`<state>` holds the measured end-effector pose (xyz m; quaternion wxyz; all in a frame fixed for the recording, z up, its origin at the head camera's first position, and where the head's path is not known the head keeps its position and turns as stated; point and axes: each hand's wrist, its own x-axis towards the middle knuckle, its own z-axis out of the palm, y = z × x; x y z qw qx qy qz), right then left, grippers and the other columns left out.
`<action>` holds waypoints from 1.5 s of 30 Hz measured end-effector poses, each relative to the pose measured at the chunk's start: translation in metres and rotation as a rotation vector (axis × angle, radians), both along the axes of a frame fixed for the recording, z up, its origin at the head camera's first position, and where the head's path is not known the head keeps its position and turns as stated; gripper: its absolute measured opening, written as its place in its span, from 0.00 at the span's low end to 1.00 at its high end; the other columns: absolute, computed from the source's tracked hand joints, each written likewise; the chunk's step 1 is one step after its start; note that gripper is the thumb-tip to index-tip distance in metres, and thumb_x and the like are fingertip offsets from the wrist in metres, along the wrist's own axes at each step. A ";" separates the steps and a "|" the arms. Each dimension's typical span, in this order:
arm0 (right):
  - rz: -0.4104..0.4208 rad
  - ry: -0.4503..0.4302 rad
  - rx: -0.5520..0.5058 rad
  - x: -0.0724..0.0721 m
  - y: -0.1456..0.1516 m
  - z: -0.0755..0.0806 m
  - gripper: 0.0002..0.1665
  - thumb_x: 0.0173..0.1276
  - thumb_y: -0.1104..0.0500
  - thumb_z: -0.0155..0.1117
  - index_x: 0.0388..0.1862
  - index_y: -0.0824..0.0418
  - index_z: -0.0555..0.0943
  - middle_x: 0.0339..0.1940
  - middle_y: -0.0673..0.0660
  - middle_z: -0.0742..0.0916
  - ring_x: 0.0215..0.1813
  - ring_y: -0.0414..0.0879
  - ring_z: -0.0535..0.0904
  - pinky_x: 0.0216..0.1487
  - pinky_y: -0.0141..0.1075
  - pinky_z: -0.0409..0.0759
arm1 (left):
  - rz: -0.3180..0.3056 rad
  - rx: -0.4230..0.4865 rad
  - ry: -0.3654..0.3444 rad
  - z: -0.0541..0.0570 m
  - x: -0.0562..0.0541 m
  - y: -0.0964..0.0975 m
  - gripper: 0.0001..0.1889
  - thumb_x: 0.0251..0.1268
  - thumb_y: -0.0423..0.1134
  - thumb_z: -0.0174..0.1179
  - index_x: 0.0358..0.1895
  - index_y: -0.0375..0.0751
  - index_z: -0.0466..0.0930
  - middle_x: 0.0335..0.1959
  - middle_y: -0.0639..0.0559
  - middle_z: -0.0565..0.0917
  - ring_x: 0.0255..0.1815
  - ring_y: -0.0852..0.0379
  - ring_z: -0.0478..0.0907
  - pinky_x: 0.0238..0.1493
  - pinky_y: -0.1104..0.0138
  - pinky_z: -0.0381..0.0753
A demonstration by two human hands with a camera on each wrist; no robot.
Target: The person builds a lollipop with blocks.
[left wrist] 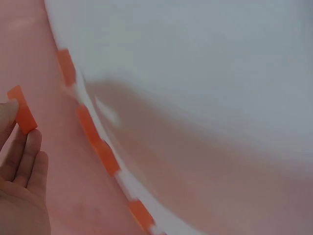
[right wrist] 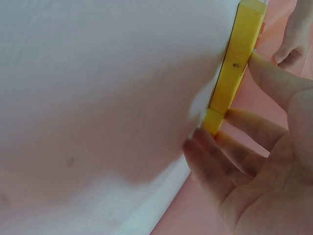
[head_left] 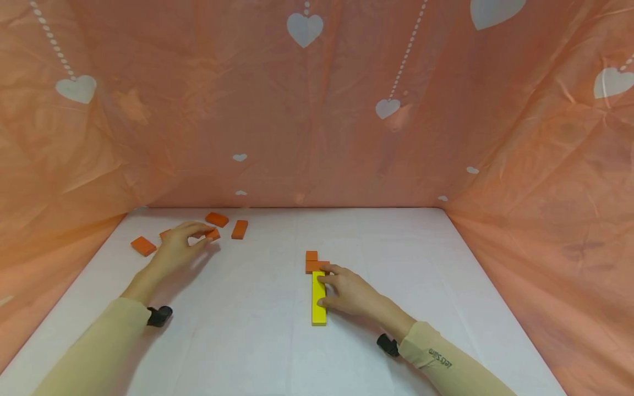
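My left hand (head_left: 174, 250) is at the back left, pinching a small orange block (left wrist: 24, 111) between thumb and fingertips. In the left wrist view that block is held above the tabletop edge line. My right hand (head_left: 353, 292) rests at the right side of a long yellow bar (head_left: 319, 308), its thumb and fingers spread along it. A shorter yellow piece (right wrist: 212, 122) continues the bar's end beside the fingers in the right wrist view. Two orange blocks (head_left: 311, 256) lie at the bar's far end, a fingertip overlapping the nearer one.
Loose orange blocks lie about the left hand: one (head_left: 143, 246) to its left, one (head_left: 217, 219) behind, another (head_left: 240, 230) to its right. A white-covered table (head_left: 247, 341) lies beneath. Pinkish-orange curtains (head_left: 346, 137) with hearts enclose the back and sides.
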<state>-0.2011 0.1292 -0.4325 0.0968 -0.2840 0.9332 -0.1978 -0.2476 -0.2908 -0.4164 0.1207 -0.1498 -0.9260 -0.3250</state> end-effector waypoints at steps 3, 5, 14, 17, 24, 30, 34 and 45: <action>-0.004 -0.002 0.002 0.000 0.001 0.001 0.32 0.69 0.49 0.74 0.67 0.62 0.82 0.78 0.60 0.73 0.76 0.61 0.70 0.73 0.55 0.71 | -0.034 0.023 0.037 0.001 -0.007 0.015 0.17 0.73 0.33 0.65 0.61 0.32 0.82 0.60 0.34 0.82 0.63 0.32 0.76 0.62 0.37 0.75; -0.005 -0.001 0.004 0.000 0.001 0.000 0.32 0.70 0.49 0.74 0.67 0.62 0.82 0.78 0.60 0.73 0.76 0.61 0.70 0.74 0.55 0.71 | -0.054 0.041 0.053 0.001 -0.012 0.026 0.17 0.72 0.31 0.65 0.61 0.31 0.82 0.59 0.35 0.82 0.63 0.33 0.76 0.64 0.38 0.75; 0.004 -0.002 0.003 0.001 0.001 0.001 0.33 0.70 0.49 0.73 0.69 0.62 0.80 0.78 0.61 0.73 0.76 0.62 0.69 0.74 0.56 0.70 | -0.108 0.108 -0.014 0.002 -0.027 0.074 0.18 0.73 0.31 0.65 0.63 0.34 0.82 0.64 0.36 0.80 0.69 0.35 0.73 0.68 0.40 0.72; 0.009 0.001 0.000 0.001 0.001 0.002 0.33 0.70 0.49 0.74 0.69 0.63 0.80 0.77 0.61 0.73 0.76 0.62 0.69 0.74 0.56 0.70 | -0.141 0.121 -0.009 0.003 -0.032 0.091 0.19 0.71 0.30 0.66 0.63 0.35 0.82 0.62 0.38 0.81 0.67 0.37 0.75 0.68 0.41 0.74; 0.015 0.010 -0.001 0.000 0.002 0.003 0.33 0.70 0.49 0.74 0.69 0.63 0.80 0.77 0.62 0.73 0.76 0.63 0.69 0.74 0.56 0.70 | -0.205 0.097 0.001 0.004 -0.039 0.131 0.18 0.71 0.31 0.67 0.62 0.36 0.83 0.60 0.41 0.82 0.63 0.40 0.78 0.66 0.43 0.77; 0.017 0.005 0.001 0.000 0.002 0.002 0.33 0.70 0.49 0.74 0.68 0.64 0.81 0.77 0.62 0.74 0.76 0.62 0.70 0.74 0.56 0.70 | -0.252 0.060 -0.056 0.001 -0.043 0.163 0.17 0.72 0.34 0.67 0.62 0.38 0.84 0.62 0.43 0.82 0.66 0.42 0.76 0.69 0.46 0.75; 0.010 -0.001 0.003 0.000 0.002 0.002 0.32 0.70 0.49 0.74 0.67 0.64 0.81 0.77 0.61 0.74 0.75 0.62 0.71 0.74 0.55 0.71 | -0.295 0.030 -0.072 -0.002 -0.046 0.183 0.17 0.72 0.34 0.66 0.61 0.39 0.85 0.62 0.44 0.81 0.66 0.43 0.76 0.70 0.48 0.75; 0.023 0.011 -0.001 -0.001 0.002 0.003 0.32 0.69 0.49 0.74 0.66 0.65 0.82 0.77 0.61 0.74 0.74 0.62 0.72 0.73 0.55 0.72 | -0.414 -0.050 -0.148 -0.015 -0.054 0.218 0.13 0.74 0.36 0.66 0.58 0.40 0.86 0.53 0.51 0.83 0.57 0.50 0.80 0.64 0.55 0.80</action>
